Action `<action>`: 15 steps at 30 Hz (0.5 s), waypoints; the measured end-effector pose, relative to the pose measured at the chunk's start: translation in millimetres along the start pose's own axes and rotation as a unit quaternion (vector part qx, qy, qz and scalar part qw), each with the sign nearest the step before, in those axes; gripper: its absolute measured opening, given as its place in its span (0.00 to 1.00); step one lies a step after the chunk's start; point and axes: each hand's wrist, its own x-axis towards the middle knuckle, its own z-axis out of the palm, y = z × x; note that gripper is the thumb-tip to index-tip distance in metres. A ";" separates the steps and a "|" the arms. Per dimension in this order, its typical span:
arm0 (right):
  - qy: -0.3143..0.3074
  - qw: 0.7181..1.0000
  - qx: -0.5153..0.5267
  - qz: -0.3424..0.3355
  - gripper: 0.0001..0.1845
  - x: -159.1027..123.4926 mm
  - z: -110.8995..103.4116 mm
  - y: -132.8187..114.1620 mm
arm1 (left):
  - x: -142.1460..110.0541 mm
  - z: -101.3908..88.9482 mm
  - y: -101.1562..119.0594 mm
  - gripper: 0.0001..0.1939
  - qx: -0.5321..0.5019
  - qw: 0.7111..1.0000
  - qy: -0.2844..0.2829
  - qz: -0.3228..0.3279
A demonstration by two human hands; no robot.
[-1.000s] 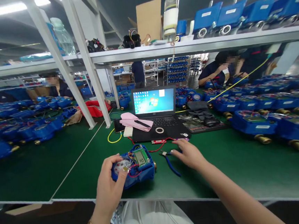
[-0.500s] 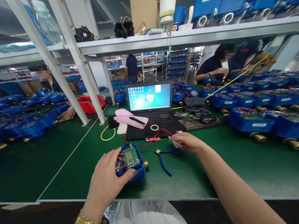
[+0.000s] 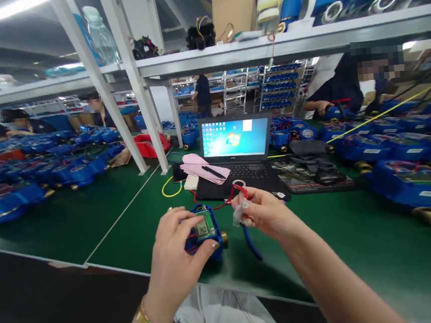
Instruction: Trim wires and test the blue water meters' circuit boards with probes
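My left hand [image 3: 176, 253] is wrapped over a blue water meter [image 3: 206, 230] with a green circuit board and small display on top, resting near the green bench's front edge. My right hand [image 3: 267, 212] is pinched on a small clear connector [image 3: 237, 215] at the end of a red wire [image 3: 229, 198], held just right of the meter. Blue-handled pliers [image 3: 252, 243] lie on the bench under my right hand, partly hidden.
An open laptop [image 3: 236, 144] stands behind the meter, with a pink cloth [image 3: 201, 169] and a yellow cable [image 3: 170, 188] at its left. Rows of blue meters [image 3: 408, 165] fill both sides. White shelf posts [image 3: 139, 87] rise at the left. Other people work at benches beyond.
My right hand left the pliers, picked up the connector on the red wire and brought it beside the meter. My left hand stayed on the meter. The view turned slightly.
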 end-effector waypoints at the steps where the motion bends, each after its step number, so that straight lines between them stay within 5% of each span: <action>1: -0.005 1.000 0.002 -0.008 0.23 -0.3 6.5 2.1 | 1.2 -0.2 8.0 0.13 -0.022 1.000 -0.001 0.006; 6: -0.033 0.997 0.014 -0.070 0.17 -5.8 27.1 12.0 | 4.5 4.3 30.2 0.04 -0.149 0.987 -0.018 -0.052; 11: -0.049 0.996 0.008 -0.079 0.14 -15.1 34.6 19.4 | 2.2 5.0 31.5 0.11 -0.204 0.975 -0.023 -0.084; 15: 0.006 0.994 -0.034 -0.102 0.12 -21.2 43.7 25.2 | 0.7 5.5 36.5 0.13 -0.191 0.978 -0.021 -0.078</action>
